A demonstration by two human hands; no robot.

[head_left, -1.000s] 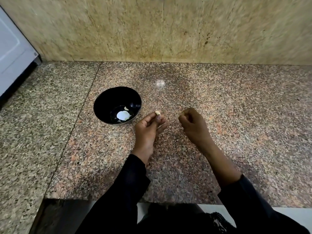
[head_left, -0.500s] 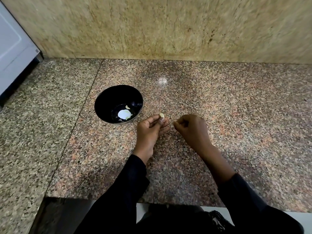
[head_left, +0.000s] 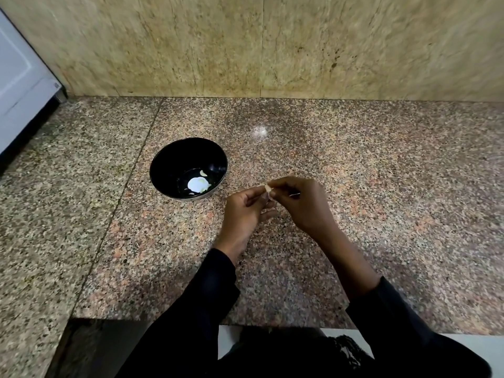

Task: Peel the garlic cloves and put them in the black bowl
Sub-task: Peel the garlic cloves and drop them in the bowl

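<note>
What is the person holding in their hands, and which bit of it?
A small garlic clove. Both hands pinch it between fingertips: the left hand from below, the right hand at its top. Which end is which is too small to tell.

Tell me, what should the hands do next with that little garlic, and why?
Probably pull off the rest of the skin. Both the left hand and the right hand pinch the garlic clove just right of the black bowl, and a papery bit seems to cling to it. Once bare, it can join the pale pieces in the bowl.
</note>
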